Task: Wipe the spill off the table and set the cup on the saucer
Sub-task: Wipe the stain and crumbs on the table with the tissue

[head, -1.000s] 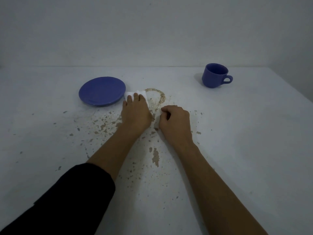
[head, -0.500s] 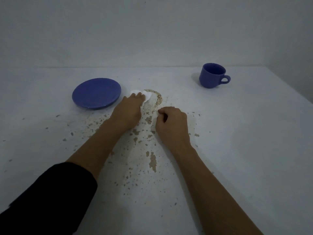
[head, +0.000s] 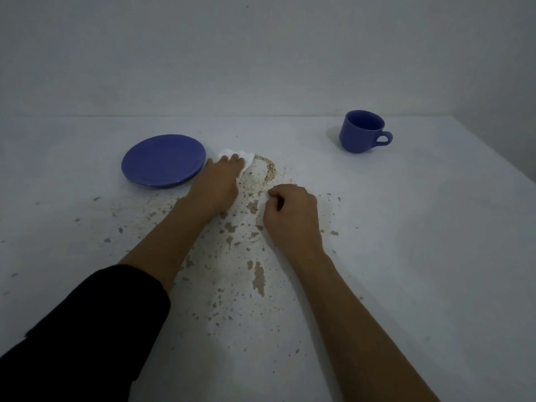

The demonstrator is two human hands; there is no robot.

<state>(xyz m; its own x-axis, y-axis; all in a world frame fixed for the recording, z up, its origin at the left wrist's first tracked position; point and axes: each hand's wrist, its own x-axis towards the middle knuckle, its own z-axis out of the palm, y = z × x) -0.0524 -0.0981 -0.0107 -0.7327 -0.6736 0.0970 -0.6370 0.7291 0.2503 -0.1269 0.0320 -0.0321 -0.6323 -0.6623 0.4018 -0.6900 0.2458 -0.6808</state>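
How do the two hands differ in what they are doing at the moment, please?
The left hand lies flat, pressing a white tissue beside the saucer; the right hand is curled in a loose fist and seems to hold nothing. The left reaches farther out; the right sits nearer. Both rest on the stained table.

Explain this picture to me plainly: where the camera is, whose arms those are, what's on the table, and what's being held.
The camera sits on a person's head and looks down at their own arms; there is no machine. The left hand presses a white tissue flat on the white table, beside a brown ring-shaped spill. The right hand rests as a loose fist and seems to hold nothing. A blue saucer lies empty left of the tissue. A blue cup stands upright at the far right, apart from the saucer. Brown flecks dot the table.
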